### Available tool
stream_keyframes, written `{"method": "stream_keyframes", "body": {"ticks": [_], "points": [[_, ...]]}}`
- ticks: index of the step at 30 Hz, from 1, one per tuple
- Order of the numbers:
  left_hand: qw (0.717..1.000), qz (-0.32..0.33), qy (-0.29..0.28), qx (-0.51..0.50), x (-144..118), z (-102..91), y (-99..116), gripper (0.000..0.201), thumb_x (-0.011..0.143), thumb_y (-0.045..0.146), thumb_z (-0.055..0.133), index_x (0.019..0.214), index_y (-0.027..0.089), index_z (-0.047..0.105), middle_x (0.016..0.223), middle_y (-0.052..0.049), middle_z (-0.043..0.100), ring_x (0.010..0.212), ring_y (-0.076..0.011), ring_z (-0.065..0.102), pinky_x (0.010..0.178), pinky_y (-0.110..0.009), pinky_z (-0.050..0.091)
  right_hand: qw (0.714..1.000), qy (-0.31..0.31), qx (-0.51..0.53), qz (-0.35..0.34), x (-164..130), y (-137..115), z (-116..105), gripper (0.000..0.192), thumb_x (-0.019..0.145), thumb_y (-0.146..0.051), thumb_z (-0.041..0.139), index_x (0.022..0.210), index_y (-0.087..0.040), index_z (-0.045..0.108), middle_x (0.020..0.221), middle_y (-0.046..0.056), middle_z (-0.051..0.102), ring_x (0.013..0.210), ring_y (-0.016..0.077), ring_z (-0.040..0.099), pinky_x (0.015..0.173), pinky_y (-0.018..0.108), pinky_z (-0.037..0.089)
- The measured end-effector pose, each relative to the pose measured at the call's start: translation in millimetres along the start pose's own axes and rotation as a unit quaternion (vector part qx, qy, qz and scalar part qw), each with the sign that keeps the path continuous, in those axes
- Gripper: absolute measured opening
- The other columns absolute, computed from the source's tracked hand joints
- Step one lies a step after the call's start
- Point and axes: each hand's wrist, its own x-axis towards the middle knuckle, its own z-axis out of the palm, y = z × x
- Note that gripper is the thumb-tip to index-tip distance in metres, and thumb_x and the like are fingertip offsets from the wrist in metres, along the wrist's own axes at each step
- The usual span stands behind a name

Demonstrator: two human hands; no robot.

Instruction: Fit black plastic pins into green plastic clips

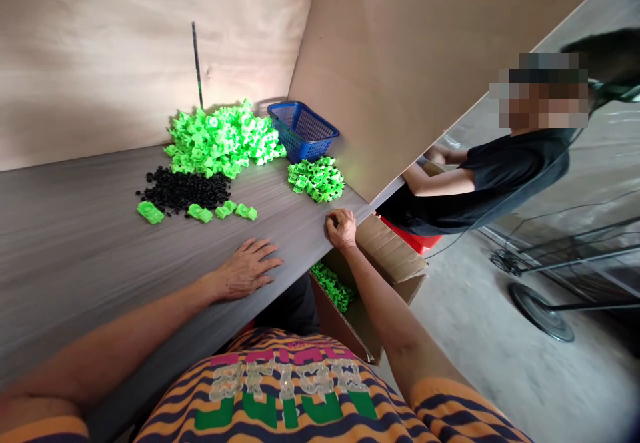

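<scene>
Worktop (75, 229): large green pile (220, 139) left of basket (303, 133), presumably for reach. Your left hand (247, 269) lies flat, fingers spread; right hand (343, 228) curled, contents undetermined.

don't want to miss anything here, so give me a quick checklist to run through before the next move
1. Left hand free: ok, palm down on the table, fingers spread.
2. Right hand free: cannot tell, its curled fingers at the table edge hide the palm.
3. Black parts in one heap: ok, in front of the large green pile, a few strays at the rim.
4. Green pieces all in one pile: not ok, a smaller green pile lies by the basket and four pieces sit near the black parts.
5. Blue basket upright: ok.
</scene>
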Motion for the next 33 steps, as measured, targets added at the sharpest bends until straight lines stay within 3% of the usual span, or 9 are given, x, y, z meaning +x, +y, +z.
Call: {"method": "stream_keyframes", "body": {"ticks": [21, 27, 33], "points": [[0.997, -0.005, 0.01, -0.07, -7, 2.5, 3, 0.044, 0.09, 0.03, 0.068, 0.134, 0.027, 0.062, 0.154, -0.008, 0.055, 0.148, -0.0304, 0.042, 0.122, -0.054, 0.031, 0.995, 0.061, 0.01, -0.076, -13, 8, -6, 0.017, 0.093, -0.026, 0.053, 0.095, -0.023, 0.07, 0.102, 0.008, 0.071, 0.097, 0.025, 0.058, 0.083, 0.038, 0.042], [0.995, -0.004, 0.032, -0.093, -7, 14.9, 0, 0.043, 0.09, 0.036, 0.07, 0.132, 0.029, 0.064, 0.15, -0.008, 0.058, 0.145, -0.031, 0.047, 0.121, -0.054, 0.034, 0.996, 0.046, 0.023, -0.074, -14, 9, -9, 0.022, 0.095, -0.029, 0.049, 0.1, -0.026, 0.07, 0.111, 0.011, 0.071, 0.103, 0.0298, 0.059, 0.088, 0.046, 0.045], [0.99, -0.024, 0.044, -0.129, -7, 11.6, 0, 0.039, 0.09, 0.032, 0.069, 0.128, 0.027, 0.065, 0.147, -0.009, 0.061, 0.145, -0.0305, 0.047, 0.123, -0.056, 0.034, 0.997, 0.014, 0.015, -0.078, -14, 12, -9, 0.024, 0.095, -0.031, 0.048, 0.104, -0.028, 0.07, 0.115, 0.01, 0.072, 0.106, 0.0306, 0.06, 0.086, 0.046, 0.045]]}}
